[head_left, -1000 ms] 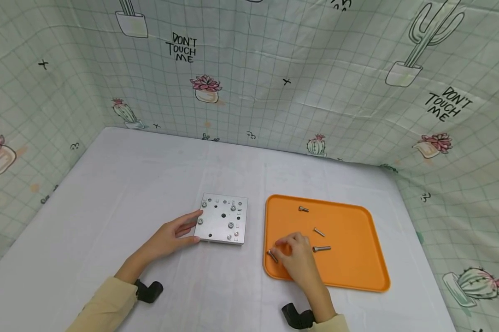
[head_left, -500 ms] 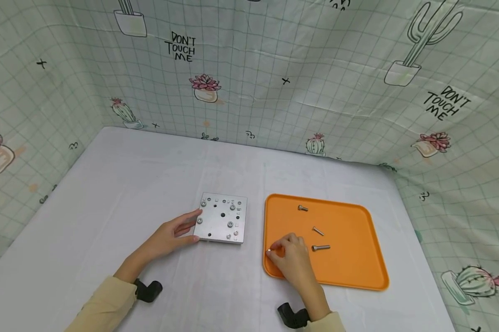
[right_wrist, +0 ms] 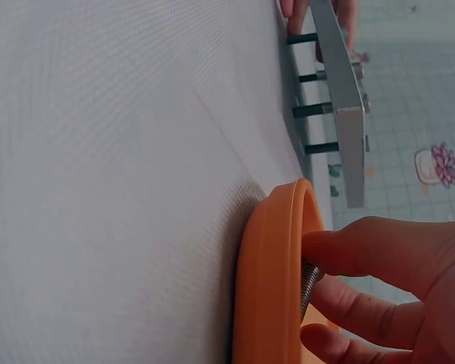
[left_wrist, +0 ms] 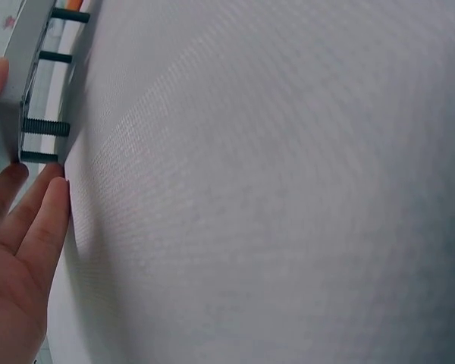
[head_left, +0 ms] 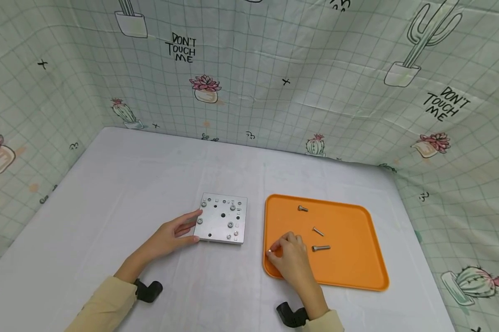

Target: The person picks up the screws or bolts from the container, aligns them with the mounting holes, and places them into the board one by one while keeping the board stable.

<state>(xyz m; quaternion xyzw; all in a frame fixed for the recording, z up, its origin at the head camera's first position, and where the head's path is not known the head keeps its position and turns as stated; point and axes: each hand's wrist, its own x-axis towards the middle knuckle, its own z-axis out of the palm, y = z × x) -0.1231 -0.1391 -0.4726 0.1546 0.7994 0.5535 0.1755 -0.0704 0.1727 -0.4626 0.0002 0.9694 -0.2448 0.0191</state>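
My left hand [head_left: 172,237] holds the left edge of a square silver metal plate [head_left: 216,226], index fingertip and thumb spread along that side. Several holes and several socket-head screws show on its top. Beneath the plate [left_wrist: 15,83], threaded screw shanks [left_wrist: 47,127] stick out, seen in the left wrist view. At the near left corner of the orange tray, my right hand [head_left: 292,260] pinches a screw [right_wrist: 309,287] between thumb and fingers. Its threaded shank shows inside the tray wall in the right wrist view; the fingers cover most of it.
The orange tray [head_left: 349,272] lies right of the plate on a white cloth. In it are a short screw [head_left: 302,208], a thin screw [head_left: 318,231] and a long socket-head screw [head_left: 321,248]. A patterned curtain [head_left: 253,106] encloses the back and sides.
My right hand has shifted slightly left onto the screw in the tray's near left corner and now pinches it. The left hand and the plate have stayed put.
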